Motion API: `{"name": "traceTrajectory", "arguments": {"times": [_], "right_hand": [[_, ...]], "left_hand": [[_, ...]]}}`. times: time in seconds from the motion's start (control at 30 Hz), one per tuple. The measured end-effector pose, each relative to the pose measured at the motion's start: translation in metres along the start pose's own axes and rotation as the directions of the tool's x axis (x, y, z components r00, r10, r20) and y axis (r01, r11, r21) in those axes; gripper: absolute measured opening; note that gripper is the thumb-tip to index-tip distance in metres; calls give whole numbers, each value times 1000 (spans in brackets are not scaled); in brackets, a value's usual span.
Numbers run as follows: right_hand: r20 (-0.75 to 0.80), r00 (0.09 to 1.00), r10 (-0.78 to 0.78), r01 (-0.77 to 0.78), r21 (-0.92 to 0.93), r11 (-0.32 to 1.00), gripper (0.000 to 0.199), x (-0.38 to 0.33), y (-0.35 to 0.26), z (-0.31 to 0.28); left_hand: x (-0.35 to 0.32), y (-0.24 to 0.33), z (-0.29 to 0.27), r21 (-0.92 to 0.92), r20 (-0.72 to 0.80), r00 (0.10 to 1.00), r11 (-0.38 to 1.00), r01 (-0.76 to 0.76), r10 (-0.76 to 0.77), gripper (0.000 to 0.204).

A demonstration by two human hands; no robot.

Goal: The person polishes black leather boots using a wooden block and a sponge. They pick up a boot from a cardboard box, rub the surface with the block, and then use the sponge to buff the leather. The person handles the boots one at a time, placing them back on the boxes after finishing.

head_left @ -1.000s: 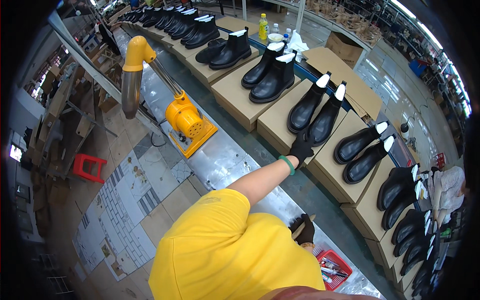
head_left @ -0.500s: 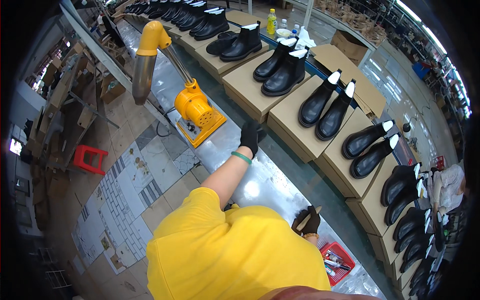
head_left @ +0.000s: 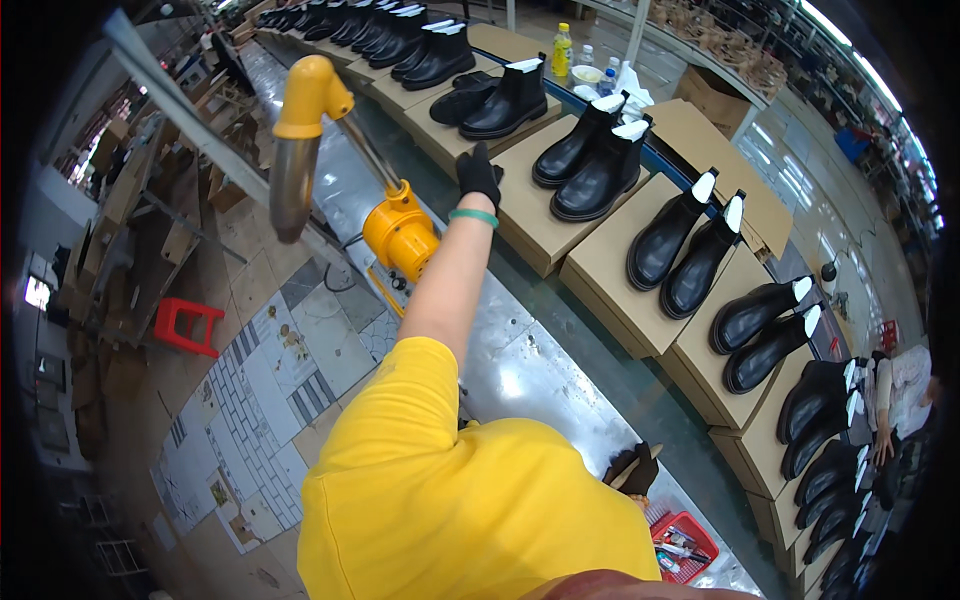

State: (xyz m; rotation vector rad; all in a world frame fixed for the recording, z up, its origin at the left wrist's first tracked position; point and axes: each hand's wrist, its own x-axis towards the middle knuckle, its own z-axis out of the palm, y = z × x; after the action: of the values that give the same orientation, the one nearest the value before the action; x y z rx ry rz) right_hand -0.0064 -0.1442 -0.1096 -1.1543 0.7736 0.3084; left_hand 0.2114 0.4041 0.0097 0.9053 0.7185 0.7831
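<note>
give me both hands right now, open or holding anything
left hand: gloved, reaching over a cardboard box, grip cannot be told
right hand: gloved, near the table, cannot be told

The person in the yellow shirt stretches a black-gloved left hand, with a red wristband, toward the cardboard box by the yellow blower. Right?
Not quite: the wristband is green, not red, as the head view shows. The rest holds: the gloved left hand reaches to the cardboard box beside the yellow blower.
</note>
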Motion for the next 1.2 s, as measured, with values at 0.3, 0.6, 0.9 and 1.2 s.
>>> {"name": "traceTrajectory", "arguments": {"times": [0.3, 0.6, 0.9, 1.2], "right_hand": [[-154, 988, 14, -13, 11, 1000, 9, 4, 0, 17], [-264, 963, 44, -71, -92, 993, 13, -12, -24, 57], [-274, 961, -32, -37, -240, 970, 18, -2, -20, 49], [-124, 986, -114, 88, -202, 975, 17, 13, 2, 10]], "left_hand": [[145, -2, 17, 83, -362, 932, 996, 28, 4, 78], [242, 5, -18, 257, -380, 921, 966, 12, 90, 85], [257, 8, -20, -48, -144, 956, 967, 250, -254, 56], [280, 9, 46, 805, 451, 848, 284, -522, 279, 48]]}}
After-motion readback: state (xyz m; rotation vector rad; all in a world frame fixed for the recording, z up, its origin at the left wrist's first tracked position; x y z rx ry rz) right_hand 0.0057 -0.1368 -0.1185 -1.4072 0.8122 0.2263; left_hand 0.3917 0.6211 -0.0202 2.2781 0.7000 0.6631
